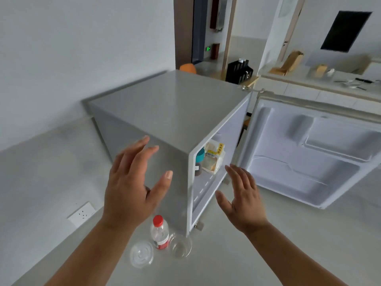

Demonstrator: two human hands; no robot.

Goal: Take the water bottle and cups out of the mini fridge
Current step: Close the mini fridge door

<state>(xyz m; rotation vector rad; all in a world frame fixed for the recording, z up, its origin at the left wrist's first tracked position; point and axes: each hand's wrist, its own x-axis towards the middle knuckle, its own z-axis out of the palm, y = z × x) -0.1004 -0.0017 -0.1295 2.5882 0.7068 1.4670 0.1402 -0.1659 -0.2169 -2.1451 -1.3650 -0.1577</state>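
The grey mini fridge (165, 108) stands on the floor with its door (313, 153) swung wide open to the right. A clear water bottle (159, 232) with a red cap and red label stands on the floor by the fridge's front left corner. A clear plastic cup (180, 245) sits just right of the bottle, and a second clear cup with a lid (141, 253) sits left of it. My left hand (132, 188) hovers open above the bottle, holding nothing. My right hand (244, 199) is open in front of the fridge opening, empty.
Inside the fridge are a packaged sandwich (213, 159) and a teal-lidded item (200, 154). A white wall socket (82, 214) is at the lower left. A counter (321, 83) with small items runs along the far right, with a doorway behind the fridge.
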